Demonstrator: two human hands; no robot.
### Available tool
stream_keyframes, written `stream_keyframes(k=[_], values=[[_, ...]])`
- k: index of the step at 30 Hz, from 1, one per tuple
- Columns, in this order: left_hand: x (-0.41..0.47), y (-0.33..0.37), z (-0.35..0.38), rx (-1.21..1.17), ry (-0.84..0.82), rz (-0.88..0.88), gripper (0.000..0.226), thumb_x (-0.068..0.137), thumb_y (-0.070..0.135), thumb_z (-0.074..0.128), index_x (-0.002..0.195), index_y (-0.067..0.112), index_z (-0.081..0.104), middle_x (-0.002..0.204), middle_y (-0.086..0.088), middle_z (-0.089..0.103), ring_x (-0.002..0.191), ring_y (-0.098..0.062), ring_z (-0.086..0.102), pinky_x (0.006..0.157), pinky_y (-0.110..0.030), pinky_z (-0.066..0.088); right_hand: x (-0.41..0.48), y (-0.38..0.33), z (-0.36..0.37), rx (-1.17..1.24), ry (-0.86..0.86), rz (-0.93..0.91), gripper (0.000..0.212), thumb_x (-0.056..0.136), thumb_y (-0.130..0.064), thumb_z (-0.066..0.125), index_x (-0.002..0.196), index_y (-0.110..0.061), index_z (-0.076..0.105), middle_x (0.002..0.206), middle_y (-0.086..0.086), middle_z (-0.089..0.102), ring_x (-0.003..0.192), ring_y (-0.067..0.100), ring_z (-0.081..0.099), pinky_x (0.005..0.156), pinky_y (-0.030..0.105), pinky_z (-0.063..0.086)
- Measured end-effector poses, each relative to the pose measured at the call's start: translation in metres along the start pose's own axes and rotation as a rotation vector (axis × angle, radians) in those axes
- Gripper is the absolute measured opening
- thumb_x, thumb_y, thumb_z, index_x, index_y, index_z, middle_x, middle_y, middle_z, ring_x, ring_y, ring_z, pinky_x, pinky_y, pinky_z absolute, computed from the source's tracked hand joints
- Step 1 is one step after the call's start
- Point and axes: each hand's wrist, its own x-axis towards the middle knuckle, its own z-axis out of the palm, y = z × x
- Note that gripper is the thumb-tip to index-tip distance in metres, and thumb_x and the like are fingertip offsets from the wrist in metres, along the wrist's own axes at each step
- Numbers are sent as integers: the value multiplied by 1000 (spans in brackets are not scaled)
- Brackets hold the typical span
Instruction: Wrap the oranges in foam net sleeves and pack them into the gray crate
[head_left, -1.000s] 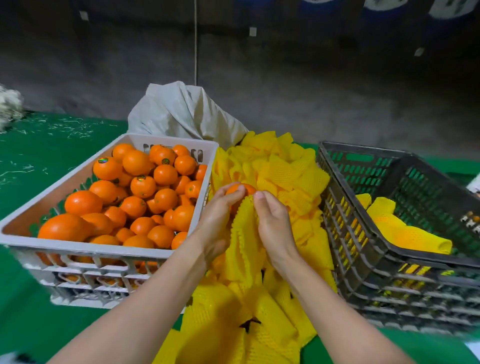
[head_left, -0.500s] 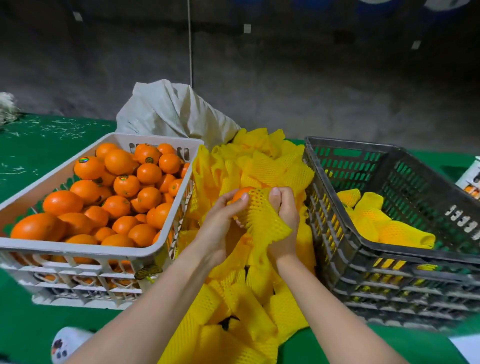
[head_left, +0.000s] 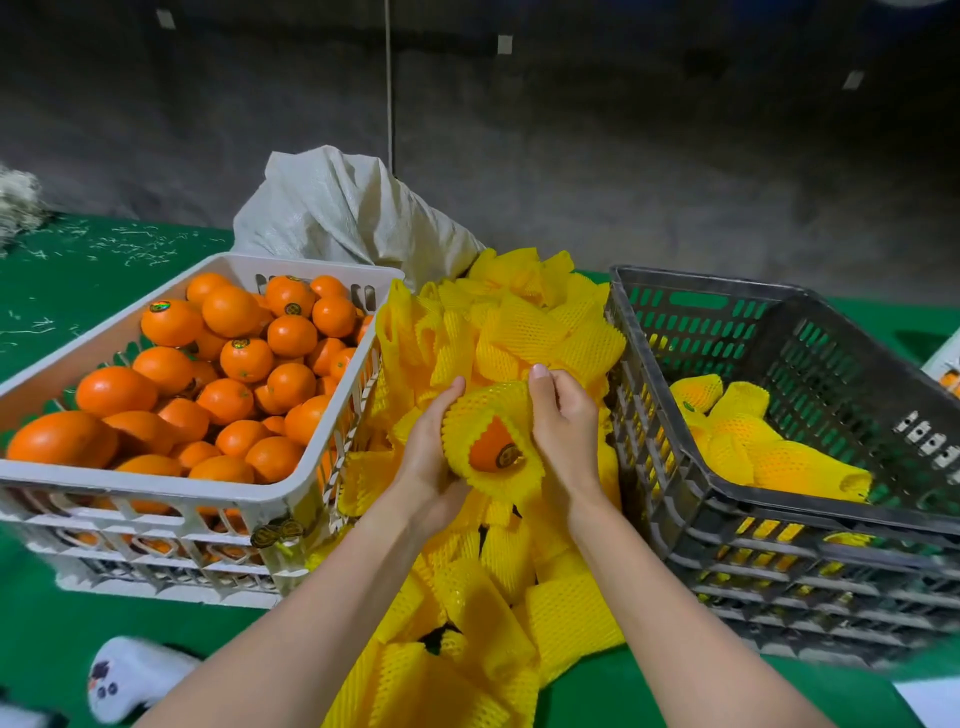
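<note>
The left grip (head_left: 431, 457) and right grip (head_left: 566, 426) curl round a yellow foam net sleeve (head_left: 483, 410) half-covering a round orange (head_left: 491, 451). A dark gray slatted plastic crate (head_left: 649, 426) stands just beside the right grip.

A green cloth-covered surface (head_left: 78, 312) carries everything. A loose pile of yellow foam net sleeves (head_left: 519, 597) lies at its middle. Touching the pile at nine o'clock stands a white slatted crate (head_left: 156, 488), and at three o'clock a gray crate (head_left: 779, 561). At twelve o'clock a crumpled white woven sack (head_left: 337, 208) slumps just behind the pile. Pale thread scraps (head_left: 130, 244) are scattered at ten o'clock, and a small white printed object (head_left: 130, 675) lies at seven o'clock.
</note>
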Motion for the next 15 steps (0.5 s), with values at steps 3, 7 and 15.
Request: stream_keyframes(k=[3,7,15], values=[[-3,3,4,-45,-70,-47,58,75,49,57,115,7,63,95,-14,72,80,-25,71,70,-37,53,0,5,-1,205,-48,112,45,97,-12,48,56,-16,29,48,-10,26,44,1,24,43,15,21],[-2,2,5,-73,-46,-46,58,75,52,58,112,7,64,91,-13,72,84,-26,68,74,-39,52,-6,16,0,289,-199,243,35,96,-15,49,61,-17,45,55,-8,41,54,4,36,50,21,31],[6,-1,3,186,207,211,13,90,42,57,82,32,58,84,7,66,83,-11,62,72,-31,49,-9,14,-9,514,-382,743,57,94,-55,27,82,-18,69,79,-2,73,77,9,69,72,27,56]])
